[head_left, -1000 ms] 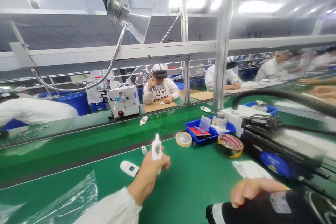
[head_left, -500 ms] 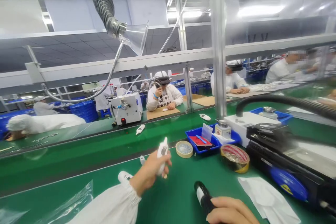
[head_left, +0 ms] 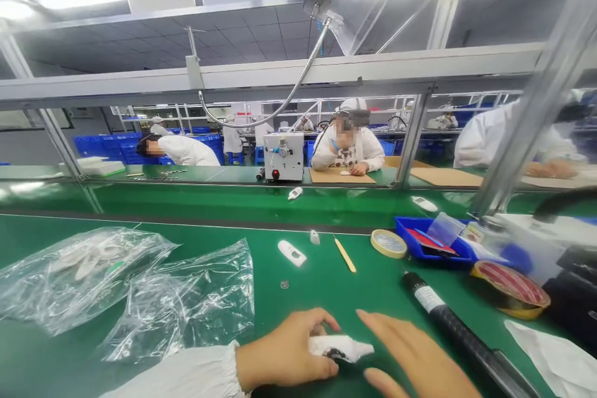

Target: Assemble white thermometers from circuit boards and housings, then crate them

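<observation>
My left hand grips a white ear thermometer between thumb and fingers, its tapered tip pointing right and a dark part showing on its side. Just right of that tip, my right hand is open, thumb and fingers apart, holding nothing. A black electric screwdriver with a white label lies on the green bench beyond the right hand. Ahead of my hands lie a white oval shell with a cut-out window, a small white cap, a yellow stick-like tool and a small round metal piece.
Clear plastic bags cover the left bench, one containing white parts. At right are a tape roll, a blue tray, a larger tape roll and white paper. Beyond the green conveyor, a person sits working.
The view has turned left. My left hand has lowered the ear thermometer closer to me. My right hand has let go of the electric screwdriver and come over beside the thermometer.
</observation>
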`<control>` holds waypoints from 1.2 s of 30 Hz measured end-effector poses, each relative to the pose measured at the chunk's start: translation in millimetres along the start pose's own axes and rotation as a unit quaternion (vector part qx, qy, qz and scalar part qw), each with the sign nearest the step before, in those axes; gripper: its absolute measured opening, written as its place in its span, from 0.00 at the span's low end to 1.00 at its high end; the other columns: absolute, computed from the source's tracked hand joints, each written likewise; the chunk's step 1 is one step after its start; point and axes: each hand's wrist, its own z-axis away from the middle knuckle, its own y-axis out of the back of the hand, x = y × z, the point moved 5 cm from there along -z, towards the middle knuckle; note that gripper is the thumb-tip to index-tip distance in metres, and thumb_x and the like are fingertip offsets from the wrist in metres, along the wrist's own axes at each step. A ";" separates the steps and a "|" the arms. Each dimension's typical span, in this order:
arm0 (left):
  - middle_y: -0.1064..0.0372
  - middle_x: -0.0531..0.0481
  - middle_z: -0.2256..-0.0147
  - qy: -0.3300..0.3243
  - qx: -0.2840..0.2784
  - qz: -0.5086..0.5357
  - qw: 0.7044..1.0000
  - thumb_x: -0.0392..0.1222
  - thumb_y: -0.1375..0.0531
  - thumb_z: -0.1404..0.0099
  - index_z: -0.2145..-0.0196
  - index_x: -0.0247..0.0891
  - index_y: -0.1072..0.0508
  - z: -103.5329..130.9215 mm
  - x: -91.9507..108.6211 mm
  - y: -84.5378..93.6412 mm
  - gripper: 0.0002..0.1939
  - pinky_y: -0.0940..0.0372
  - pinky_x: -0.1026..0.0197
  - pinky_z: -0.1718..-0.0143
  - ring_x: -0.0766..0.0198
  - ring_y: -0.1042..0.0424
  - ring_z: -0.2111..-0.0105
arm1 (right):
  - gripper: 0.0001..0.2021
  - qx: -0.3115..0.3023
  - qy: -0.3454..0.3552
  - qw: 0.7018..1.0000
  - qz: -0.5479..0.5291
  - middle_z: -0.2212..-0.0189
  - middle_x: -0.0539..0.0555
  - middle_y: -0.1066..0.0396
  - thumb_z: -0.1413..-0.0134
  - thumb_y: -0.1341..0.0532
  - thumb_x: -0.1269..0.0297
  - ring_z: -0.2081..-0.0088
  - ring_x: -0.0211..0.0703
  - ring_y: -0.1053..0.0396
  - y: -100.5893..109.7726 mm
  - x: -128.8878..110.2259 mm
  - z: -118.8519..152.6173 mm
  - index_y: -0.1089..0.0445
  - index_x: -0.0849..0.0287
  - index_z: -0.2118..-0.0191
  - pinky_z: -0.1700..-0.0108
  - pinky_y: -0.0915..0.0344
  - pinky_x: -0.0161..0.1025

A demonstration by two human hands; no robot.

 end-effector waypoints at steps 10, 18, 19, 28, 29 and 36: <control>0.39 0.44 0.52 -0.090 0.170 0.121 0.974 0.46 0.41 0.47 0.55 0.40 0.37 -3.8 -27.2 59.8 0.21 0.45 0.59 0.54 0.58 0.39 0.55 | 0.11 -0.166 -0.162 0.970 -0.070 0.79 0.49 0.32 0.41 0.53 0.61 0.78 0.42 0.33 -45.9 -7.2 -49.5 0.39 0.55 0.71 0.77 0.40 0.35; 0.36 0.50 0.62 -0.059 0.256 0.276 0.925 0.51 0.44 0.45 0.65 0.39 0.32 4.4 -29.8 77.5 0.15 0.44 0.60 0.57 0.61 0.37 0.64 | 0.19 0.010 -0.227 0.973 -0.032 0.87 0.47 0.37 0.38 0.62 0.54 0.87 0.39 0.39 -23.4 17.8 -56.8 0.39 0.55 0.67 0.85 0.46 0.33; 0.36 0.50 0.63 -0.059 0.257 0.277 0.924 0.51 0.44 0.45 0.65 0.39 0.32 4.9 -29.4 76.6 0.14 0.44 0.60 0.57 0.61 0.38 0.64 | 0.19 -0.018 -0.208 0.978 -0.029 0.89 0.46 0.39 0.40 0.60 0.52 0.89 0.40 0.41 -33.0 14.7 -57.2 0.40 0.54 0.73 0.87 0.49 0.34; 0.36 0.51 0.65 -0.054 0.249 0.275 0.927 0.48 0.46 0.42 0.67 0.40 0.31 5.1 -30.4 73.7 0.10 0.46 0.61 0.56 0.61 0.38 0.63 | 0.19 -0.033 -0.150 0.988 0.029 0.89 0.47 0.37 0.38 0.62 0.55 0.89 0.40 0.39 -29.8 13.9 -61.6 0.41 0.54 0.71 0.86 0.49 0.34; 0.37 0.52 0.66 -0.051 0.248 0.278 0.927 0.48 0.46 0.42 0.67 0.40 0.32 5.5 -30.1 73.5 0.10 0.46 0.61 0.56 0.61 0.38 0.63 | 0.19 -0.053 -0.131 0.989 0.037 0.91 0.46 0.39 0.39 0.61 0.54 0.90 0.41 0.40 -33.8 11.5 -60.2 0.42 0.54 0.74 0.87 0.52 0.34; 0.35 0.51 0.65 -0.073 0.216 0.290 0.929 0.48 0.43 0.44 0.66 0.39 0.31 2.6 -30.1 65.6 0.11 0.44 0.60 0.57 0.61 0.37 0.61 | 0.16 -0.104 -0.064 0.989 0.089 0.87 0.46 0.37 0.38 0.60 0.57 0.86 0.39 0.37 -37.3 -9.9 -63.3 0.43 0.55 0.71 0.85 0.50 0.32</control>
